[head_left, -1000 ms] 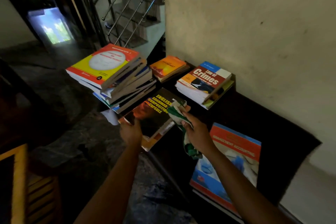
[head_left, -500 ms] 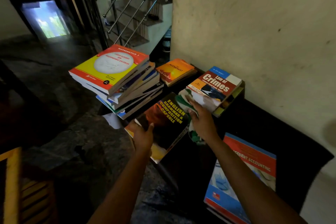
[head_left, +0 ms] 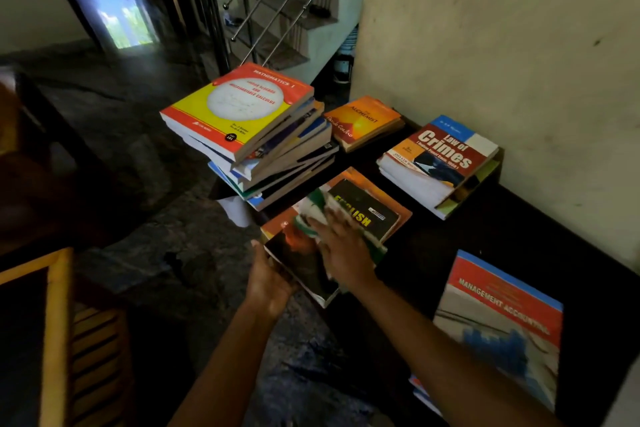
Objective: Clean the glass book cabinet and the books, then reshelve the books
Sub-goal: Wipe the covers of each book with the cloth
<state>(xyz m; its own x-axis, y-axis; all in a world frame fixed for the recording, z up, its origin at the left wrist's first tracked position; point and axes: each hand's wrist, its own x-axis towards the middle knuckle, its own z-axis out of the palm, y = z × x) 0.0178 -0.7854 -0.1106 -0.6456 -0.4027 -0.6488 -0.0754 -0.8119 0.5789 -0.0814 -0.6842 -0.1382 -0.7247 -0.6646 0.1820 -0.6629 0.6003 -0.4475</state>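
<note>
The English book [head_left: 363,211] is at the edge of the dark surface [head_left: 433,253]. The left hand [head_left: 270,282] has its grip clamped on the book's near corner. The right hand [head_left: 343,250], fingers out flat, presses a green and white cloth [head_left: 311,210] on the cover. A tall book stack [head_left: 249,121] stands just behind the English book.

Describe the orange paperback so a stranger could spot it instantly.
On the dark table against the pale wall, look at its far end by the staircase. Between the tall stack and the Law of Crimes pile lies the orange paperback: glowing cover, titled The Alchemist.
</note>
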